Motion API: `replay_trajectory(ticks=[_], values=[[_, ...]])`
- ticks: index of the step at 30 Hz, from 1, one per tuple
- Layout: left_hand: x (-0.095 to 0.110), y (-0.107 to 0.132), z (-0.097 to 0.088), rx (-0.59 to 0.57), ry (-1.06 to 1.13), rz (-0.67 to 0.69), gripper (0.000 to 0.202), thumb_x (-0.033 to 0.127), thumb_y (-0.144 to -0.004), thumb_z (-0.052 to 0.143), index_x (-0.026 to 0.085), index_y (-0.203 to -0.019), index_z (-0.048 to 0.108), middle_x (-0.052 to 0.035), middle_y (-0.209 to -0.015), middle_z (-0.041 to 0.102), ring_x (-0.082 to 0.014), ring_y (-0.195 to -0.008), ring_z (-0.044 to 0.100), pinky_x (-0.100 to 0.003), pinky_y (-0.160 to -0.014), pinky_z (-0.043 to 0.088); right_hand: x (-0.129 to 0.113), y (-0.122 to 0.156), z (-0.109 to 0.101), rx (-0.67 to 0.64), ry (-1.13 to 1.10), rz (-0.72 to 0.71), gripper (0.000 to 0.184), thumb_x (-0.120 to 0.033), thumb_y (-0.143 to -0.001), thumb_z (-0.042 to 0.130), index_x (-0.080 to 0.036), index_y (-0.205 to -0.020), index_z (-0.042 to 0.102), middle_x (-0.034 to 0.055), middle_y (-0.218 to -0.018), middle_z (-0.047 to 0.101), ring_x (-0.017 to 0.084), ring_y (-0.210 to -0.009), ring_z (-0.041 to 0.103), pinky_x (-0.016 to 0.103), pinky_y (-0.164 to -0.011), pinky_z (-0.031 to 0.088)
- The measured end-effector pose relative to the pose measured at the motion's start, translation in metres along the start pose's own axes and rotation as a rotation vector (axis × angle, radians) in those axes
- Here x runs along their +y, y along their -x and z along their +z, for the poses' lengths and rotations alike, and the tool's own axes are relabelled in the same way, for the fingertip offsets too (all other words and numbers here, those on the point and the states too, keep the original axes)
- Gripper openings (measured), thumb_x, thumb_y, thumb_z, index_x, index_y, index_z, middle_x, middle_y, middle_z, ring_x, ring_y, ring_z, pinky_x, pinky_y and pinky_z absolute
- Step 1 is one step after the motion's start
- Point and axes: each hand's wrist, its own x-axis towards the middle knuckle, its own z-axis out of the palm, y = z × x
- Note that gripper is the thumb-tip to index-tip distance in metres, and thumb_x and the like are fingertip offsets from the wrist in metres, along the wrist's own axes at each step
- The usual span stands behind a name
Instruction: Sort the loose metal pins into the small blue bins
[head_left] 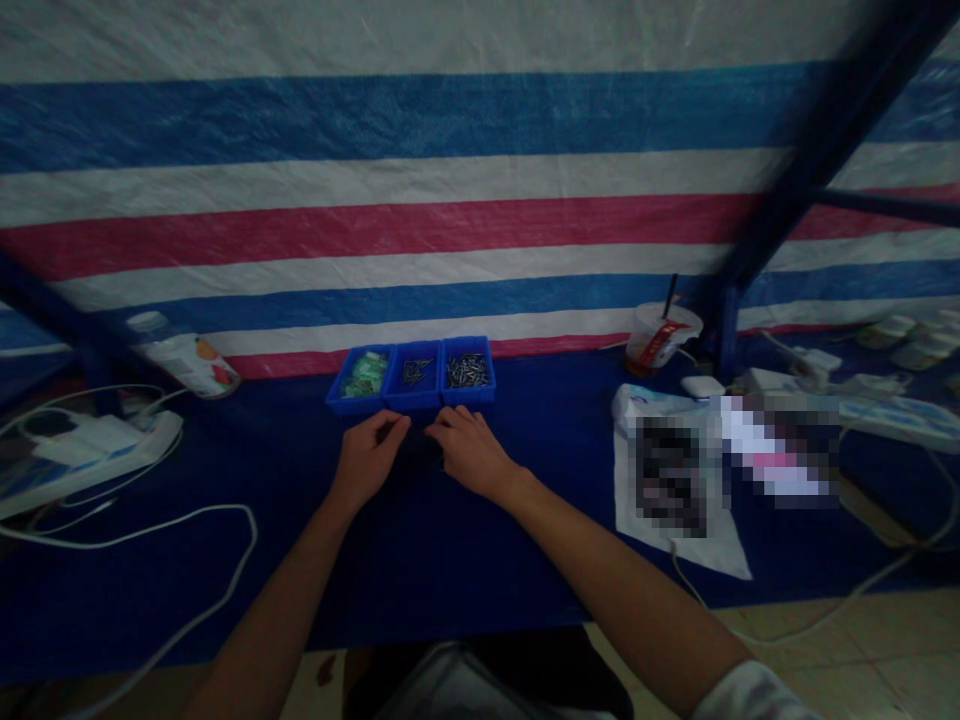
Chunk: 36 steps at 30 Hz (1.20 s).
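Both hands rest on the dark blue table cover just in front of three small blue trays. My left hand has its fingers curled and pinched toward the middle. My right hand is curled the same way, its fingertips almost meeting the left ones. Whatever sits between the fingertips is too small and dark to make out. The left tray holds green pieces, the middle tray holds a few dark metal parts, and the right tray holds several small screws or pins.
A bottle lies on its side at the back left. White power strips and cables sit at the left. A plastic cup with a straw, a white bag, and more strips are at the right. A striped tarp hangs behind.
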Motion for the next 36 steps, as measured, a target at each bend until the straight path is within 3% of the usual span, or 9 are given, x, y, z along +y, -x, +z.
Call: replay_trajectory(ticks=[7, 12, 15, 17, 21, 26, 32, 36], values=[[0.000, -0.001, 0.000, 0.003, -0.011, 0.002, 0.031, 0.045, -0.085, 0.055, 0.019, -0.077, 0.068, 0.0005, -0.069, 0.065, -0.0167, -0.066, 0.057, -0.026, -0.064, 0.041, 0.002, -0.002, -0.004, 0.052, -0.194, 0.035, 0.036, -0.003, -0.089, 0.048, -0.019, -0.116, 0.065, 0.0087, -0.114, 0.060, 0.020, -0.104, 0.051, 0.034, -0.086, 0.039], [-0.002, -0.001, -0.001, 0.003, 0.009, -0.001, 0.030, 0.045, -0.086, 0.055, 0.019, -0.078, 0.068, 0.0003, -0.071, 0.065, -0.0167, -0.068, 0.057, -0.026, -0.064, 0.040, 0.001, -0.012, -0.007, 0.170, -0.651, 0.117, 0.018, -0.014, -0.093, 0.053, -0.019, -0.100, 0.069, 0.0043, -0.101, 0.069, 0.015, -0.094, 0.060, 0.031, -0.088, 0.043], [-0.002, -0.001, -0.001, 0.011, 0.014, -0.011, 0.031, 0.045, -0.086, 0.055, 0.019, -0.077, 0.068, 0.0009, -0.067, 0.063, -0.0158, -0.064, 0.055, -0.026, -0.061, 0.039, 0.003, -0.018, -0.007, 0.223, -0.976, 0.244, 0.010, -0.022, -0.090, 0.059, -0.017, -0.087, 0.068, 0.0011, -0.084, 0.069, 0.013, -0.078, 0.061, 0.027, -0.076, 0.045], [-0.002, -0.001, -0.001, 0.021, 0.014, -0.020, 0.031, 0.045, -0.085, 0.055, 0.018, -0.076, 0.067, 0.0014, -0.065, 0.061, -0.0153, -0.062, 0.053, -0.026, -0.060, 0.038, 0.006, -0.019, -0.006, 0.231, -1.105, 0.344, 0.022, -0.030, -0.090, 0.059, -0.017, -0.074, 0.064, -0.0020, -0.067, 0.061, 0.011, -0.063, 0.055, 0.024, -0.063, 0.042], [0.000, -0.001, -0.003, 0.026, 0.026, -0.020, 0.030, 0.045, -0.085, 0.056, 0.019, -0.076, 0.067, 0.0017, -0.064, 0.060, -0.0153, -0.062, 0.053, -0.025, -0.059, 0.038, 0.008, -0.018, -0.005, 0.144, -1.211, 0.516, 0.036, -0.038, -0.090, 0.058, -0.018, -0.061, 0.055, -0.0056, -0.051, 0.045, 0.009, -0.046, 0.037, 0.023, -0.047, 0.026], [0.000, 0.000, -0.003, 0.050, 0.031, -0.014, 0.030, 0.045, -0.085, 0.056, 0.018, -0.076, 0.067, 0.0013, -0.066, 0.061, -0.0152, -0.063, 0.053, -0.025, -0.060, 0.038, 0.004, -0.017, -0.007, 0.082, -1.272, 0.607, 0.038, -0.036, -0.089, 0.059, -0.018, -0.056, 0.051, -0.0057, -0.048, 0.043, 0.007, -0.043, 0.035, 0.023, -0.045, 0.023], [0.000, 0.000, -0.004, 0.059, 0.047, -0.016, 0.030, 0.044, -0.086, 0.056, 0.018, -0.075, 0.066, 0.0020, -0.063, 0.059, -0.0146, -0.061, 0.051, -0.025, -0.058, 0.037, -0.002, -0.026, -0.007, 0.227, -1.349, 0.607, 0.032, -0.042, -0.085, 0.061, -0.017, -0.065, 0.060, -0.0039, -0.056, 0.053, 0.007, -0.046, 0.041, 0.022, -0.047, 0.029], [-0.001, -0.001, -0.005, 0.054, 0.043, -0.021, 0.030, 0.044, -0.086, 0.056, 0.018, -0.074, 0.065, 0.0030, -0.062, 0.057, -0.0136, -0.059, 0.050, -0.025, -0.058, 0.036, 0.002, -0.029, -0.008, 0.289, -1.374, 0.463, 0.027, -0.038, -0.084, 0.062, -0.020, -0.103, 0.068, 0.0015, -0.085, 0.069, 0.009, -0.055, 0.053, 0.023, -0.052, 0.037]])
